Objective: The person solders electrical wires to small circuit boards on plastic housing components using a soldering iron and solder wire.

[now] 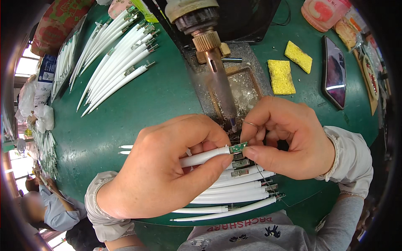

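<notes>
My left hand [167,163] is closed round a white pen-shaped tube [203,157] between thumb and fingers. A small green circuit board [238,147] sticks out of the tube's right end. My right hand [289,138] is pinched, its thumb tip at the board's outer end. A thin, solder-like wire [260,173] runs down from under the right thumb, and a short silvery curve shows at the index finger. Just above the board, a fixed soldering iron [220,83] points down, its tip close to both hands' fingers.
Several more white tubes with boards [234,196] lie below my hands, and another group [117,71] lies at the far left. Beneath the iron is a debris-covered tray [257,69]. Yellow sponges [281,77] and a phone [334,73] lie to the right. Another person [60,209] sits at left.
</notes>
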### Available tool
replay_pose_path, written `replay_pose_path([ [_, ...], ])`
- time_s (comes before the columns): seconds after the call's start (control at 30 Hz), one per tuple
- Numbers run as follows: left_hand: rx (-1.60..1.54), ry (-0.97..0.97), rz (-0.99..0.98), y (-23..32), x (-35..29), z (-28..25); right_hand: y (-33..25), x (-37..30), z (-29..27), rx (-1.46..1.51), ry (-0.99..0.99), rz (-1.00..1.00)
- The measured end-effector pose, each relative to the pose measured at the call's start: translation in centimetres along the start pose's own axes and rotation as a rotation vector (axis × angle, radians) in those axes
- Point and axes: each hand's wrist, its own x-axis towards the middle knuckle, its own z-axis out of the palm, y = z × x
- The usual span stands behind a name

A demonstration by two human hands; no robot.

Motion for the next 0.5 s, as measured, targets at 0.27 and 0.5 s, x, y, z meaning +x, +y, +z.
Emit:
replay_pose_path([
  [0.27, -0.024, -0.011, 0.004, -0.09, 0.02, 0.05, 0.15, 0.02, 0.07, -0.001, -0.006, 0.000],
  [0.5, -0.036, -0.022, -0.018, -0.10, 0.06, -0.01, 0.27, 0.14, -0.02, -0.023, -0.023, -0.020],
])
